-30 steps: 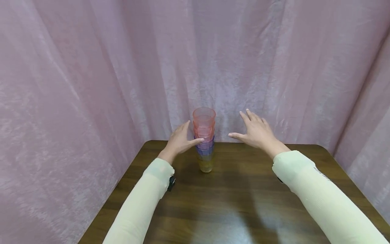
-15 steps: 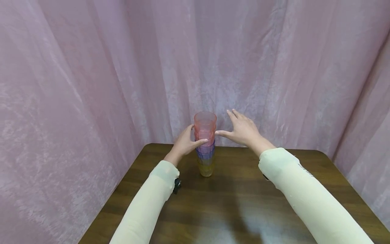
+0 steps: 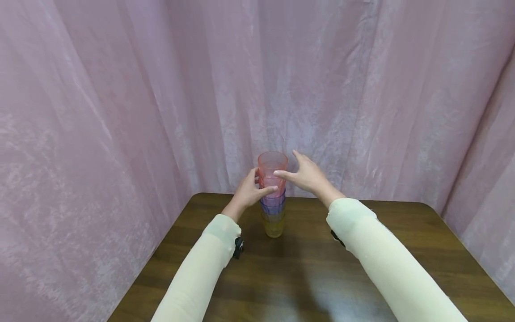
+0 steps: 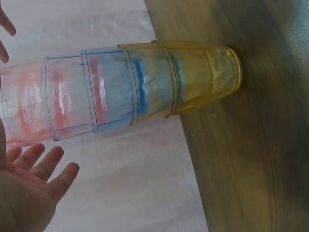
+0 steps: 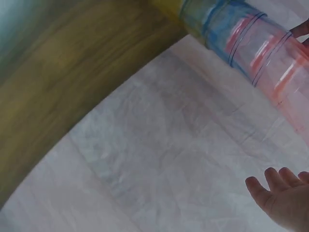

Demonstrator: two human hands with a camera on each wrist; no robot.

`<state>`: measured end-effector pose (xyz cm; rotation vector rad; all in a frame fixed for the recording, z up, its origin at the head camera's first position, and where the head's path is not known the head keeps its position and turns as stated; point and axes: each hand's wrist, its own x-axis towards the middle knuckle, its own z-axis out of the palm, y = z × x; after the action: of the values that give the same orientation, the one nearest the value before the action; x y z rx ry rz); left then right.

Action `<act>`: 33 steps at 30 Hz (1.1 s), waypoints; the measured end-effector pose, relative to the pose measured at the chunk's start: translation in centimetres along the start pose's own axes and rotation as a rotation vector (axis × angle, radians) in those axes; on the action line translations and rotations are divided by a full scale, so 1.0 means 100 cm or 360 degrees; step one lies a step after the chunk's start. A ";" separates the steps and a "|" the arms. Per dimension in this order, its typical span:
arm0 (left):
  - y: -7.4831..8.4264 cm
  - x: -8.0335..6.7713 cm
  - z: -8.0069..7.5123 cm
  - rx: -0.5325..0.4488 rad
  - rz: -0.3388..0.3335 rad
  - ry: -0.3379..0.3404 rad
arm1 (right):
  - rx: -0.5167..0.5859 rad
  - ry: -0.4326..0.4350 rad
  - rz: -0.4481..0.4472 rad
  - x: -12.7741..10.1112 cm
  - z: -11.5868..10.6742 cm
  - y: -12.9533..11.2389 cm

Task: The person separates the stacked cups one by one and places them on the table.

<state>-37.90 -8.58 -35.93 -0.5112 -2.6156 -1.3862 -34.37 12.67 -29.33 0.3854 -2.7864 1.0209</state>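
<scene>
Here, at far left, a pink curtain (image 3: 100, 112) hangs in folds and runs on behind the bench (image 3: 249, 277), whose near side is cut off by the lower edge. The left sleeve (image 3: 193, 273) is cropped there too; a dark band (image 3: 238, 248) peeks out under its cuff, too small to make out. The left hand (image 3: 246, 192) stands beside the cups (image 3: 274, 212), fingers apart and clamped on nothing, its thumb across their front; the other fingers are largely hidden in the head view, and contact cannot be told. The cups stand nested upright on the bench, between the hands: pink on top, blue in the middle, yellow at the foot. See-through walls blur where one cup ends inside the next. Rightward, the right hand (image 3: 309, 176) has its fingers apart too, its thumb overlapping the pink part; whether it touches is unclear. The right sleeve (image 3: 386, 264) runs out of frame.

The left wrist view shows two blue rims and two yellow ones distinctly, plus the left hand's spread fingers, but cuts off the top. The right wrist view shows a gap between the cups and the right hand's fingers, its thumb out of frame, while the yellow foot is cropped.
</scene>
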 end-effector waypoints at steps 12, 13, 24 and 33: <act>0.002 0.003 0.005 0.0035 -0.0002 -0.0003 | 0.0279 0.0023 0.0088 0.010 0.014 -0.001; 0.002 0.003 0.004 0.0037 -0.0003 0.0001 | 0.0294 0.0021 0.0091 0.011 0.015 -0.001; 0.001 0.003 0.001 0.0005 -0.0015 -0.0016 | 0.0436 -0.0010 0.0083 0.013 0.019 -0.004; 0.001 0.002 0.000 -0.0019 -0.0021 -0.0058 | 0.0505 0.0045 0.0132 0.014 0.018 -0.013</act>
<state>-38.06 -8.50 -35.75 -0.5263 -2.6452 -1.4105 -35.43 10.31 -29.60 0.2901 -2.6351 1.4813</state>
